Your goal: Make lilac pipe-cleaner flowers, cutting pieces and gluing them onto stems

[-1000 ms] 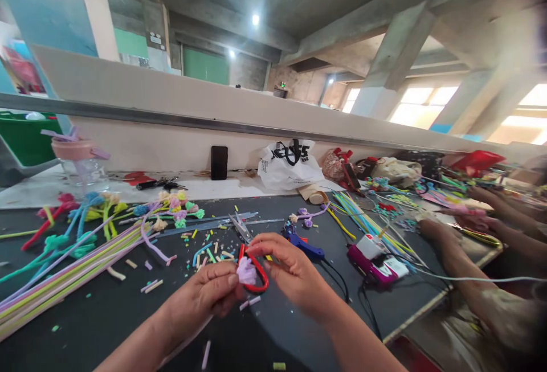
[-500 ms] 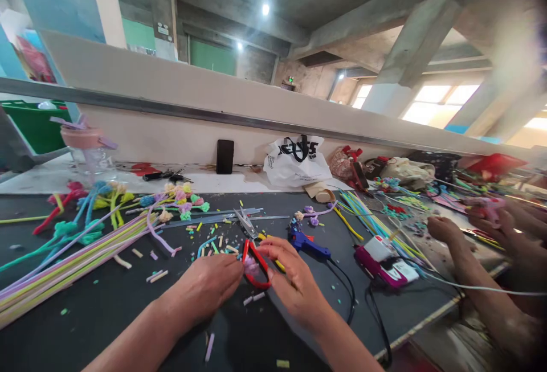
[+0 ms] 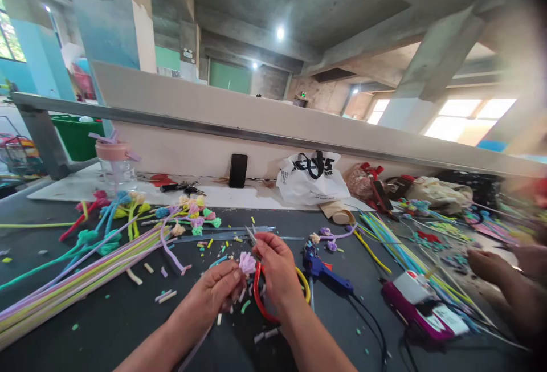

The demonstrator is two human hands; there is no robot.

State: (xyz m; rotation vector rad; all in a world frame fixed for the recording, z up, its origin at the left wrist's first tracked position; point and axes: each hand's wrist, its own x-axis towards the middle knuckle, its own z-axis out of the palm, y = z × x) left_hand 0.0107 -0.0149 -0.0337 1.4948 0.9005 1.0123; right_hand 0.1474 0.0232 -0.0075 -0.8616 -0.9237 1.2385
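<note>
Pinched in the fingers of my left hand (image 3: 217,289) is a small lilac pipe-cleaner flower (image 3: 247,262), its fuzzy loops facing right. A thin pale stem seems to trail below that hand. My right hand (image 3: 276,264) is closed around the scissors (image 3: 258,298) near their pivot. The blade tips point up and away past my fingers, and the red and yellow handle loops show on either side of the hand. Both hands are close together over the dark table (image 3: 239,343). Small cut pipe-cleaner pieces (image 3: 166,297) lie scattered around them.
A blue glue gun (image 3: 329,275) with a black cord lies right of my hands. Bundled pipe cleaners (image 3: 85,272) and finished flowers (image 3: 196,212) are at left. A purple power strip (image 3: 421,312) sits at right, near a co-worker's hand (image 3: 491,269). Behind stand a phone (image 3: 238,171) and white bag (image 3: 311,178).
My right hand has closed around the scissors and raised their handles, which earlier lay between my hands. The lilac flower now shows clearly in my left hand. The view has shifted left.
</note>
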